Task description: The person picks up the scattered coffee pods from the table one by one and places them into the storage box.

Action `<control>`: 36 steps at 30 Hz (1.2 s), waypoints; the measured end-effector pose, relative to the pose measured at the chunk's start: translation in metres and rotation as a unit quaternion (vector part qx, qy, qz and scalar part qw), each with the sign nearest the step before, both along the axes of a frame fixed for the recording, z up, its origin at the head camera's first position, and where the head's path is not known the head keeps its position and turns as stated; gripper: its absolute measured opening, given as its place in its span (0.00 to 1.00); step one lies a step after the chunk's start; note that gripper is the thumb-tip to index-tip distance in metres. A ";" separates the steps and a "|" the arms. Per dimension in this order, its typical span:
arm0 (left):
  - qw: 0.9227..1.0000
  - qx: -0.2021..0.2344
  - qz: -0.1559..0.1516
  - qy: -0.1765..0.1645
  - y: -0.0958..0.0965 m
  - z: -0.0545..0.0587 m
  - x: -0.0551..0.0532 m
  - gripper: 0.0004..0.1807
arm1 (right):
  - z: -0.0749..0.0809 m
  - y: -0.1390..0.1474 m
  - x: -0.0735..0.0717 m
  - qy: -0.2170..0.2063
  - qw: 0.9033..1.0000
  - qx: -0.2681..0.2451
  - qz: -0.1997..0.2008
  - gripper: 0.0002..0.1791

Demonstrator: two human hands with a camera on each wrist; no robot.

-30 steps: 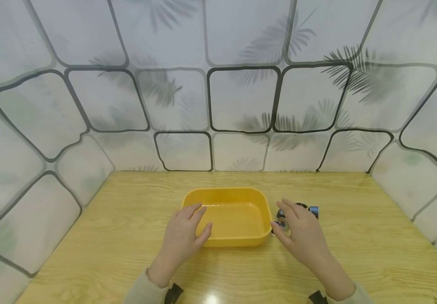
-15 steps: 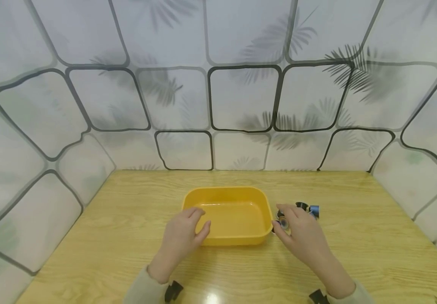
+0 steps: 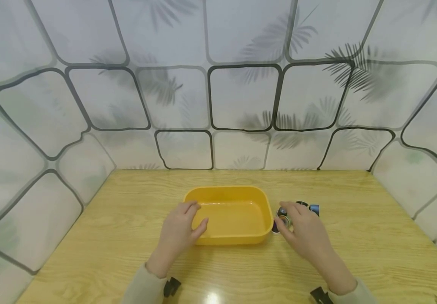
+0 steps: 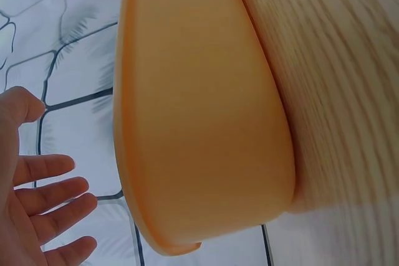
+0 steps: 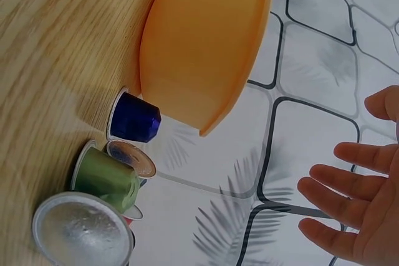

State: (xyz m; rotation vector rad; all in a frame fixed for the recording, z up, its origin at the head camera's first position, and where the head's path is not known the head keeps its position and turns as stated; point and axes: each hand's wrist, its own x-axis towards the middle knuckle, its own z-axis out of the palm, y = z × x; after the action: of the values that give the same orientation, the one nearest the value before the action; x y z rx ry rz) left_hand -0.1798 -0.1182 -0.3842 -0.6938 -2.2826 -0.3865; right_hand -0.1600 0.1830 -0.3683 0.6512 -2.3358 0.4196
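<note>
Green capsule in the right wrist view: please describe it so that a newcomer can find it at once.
Start at the big orange tray, then go down the picture to the small capsules on the wooden table. The green capsule sits between the dark blue capsule and the silver-faced capsule; only its side shows green.

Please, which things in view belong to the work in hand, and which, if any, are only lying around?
Probably in the work:
- left hand
- right hand
- yellow tub
- capsules

Only surroundings:
- table
- patterned backdrop
</note>
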 end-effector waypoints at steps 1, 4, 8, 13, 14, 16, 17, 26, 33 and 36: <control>1.000 0.000 0.001 -0.001 0.000 0.000 -0.001 0.20 | 0.000 0.000 0.000 -0.002 1.000 -0.001 0.001 0.20; 1.000 -0.003 0.001 -0.006 -0.001 -0.001 -0.002 0.22 | 0.000 0.000 -0.001 -0.002 1.000 0.000 0.004 0.20; 1.000 -0.006 0.003 -0.018 -0.002 -0.001 -0.002 0.24 | 0.000 0.001 -0.002 0.008 1.000 0.002 0.014 0.18; 0.998 -0.021 0.016 -0.055 -0.002 -0.001 -0.002 0.27 | -0.001 0.002 -0.004 0.011 1.000 0.005 0.022 0.17; 0.997 -0.025 0.019 -0.065 -0.002 -0.001 -0.002 0.28 | -0.001 0.003 -0.004 0.008 1.000 0.005 0.021 0.17; 0.996 -0.030 0.023 -0.084 -0.002 -0.002 -0.002 0.30 | -0.001 0.003 -0.005 0.003 1.000 0.005 0.019 0.17; 0.995 -0.032 0.024 -0.093 -0.002 -0.002 -0.002 0.31 | -0.002 0.003 -0.005 0.000 1.000 0.005 0.018 0.17; 0.986 -0.054 0.034 -0.151 -0.004 -0.004 -0.003 0.36 | -0.002 0.003 -0.004 -0.021 1.000 0.008 0.007 0.17; 0.979 -0.071 0.039 -0.187 -0.006 -0.006 -0.002 0.40 | -0.003 0.003 -0.004 -0.037 0.999 0.005 0.004 0.16; 0.976 -0.072 0.044 -0.202 -0.006 -0.007 -0.002 0.41 | -0.003 0.003 -0.005 -0.043 0.999 0.006 0.003 0.16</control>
State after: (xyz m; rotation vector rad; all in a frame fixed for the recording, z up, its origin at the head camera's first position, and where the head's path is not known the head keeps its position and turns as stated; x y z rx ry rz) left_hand -0.1817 -0.1245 -0.3910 -0.6265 -2.7387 -0.3481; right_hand -0.1648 0.1855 -0.3714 0.6583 -2.4191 0.4451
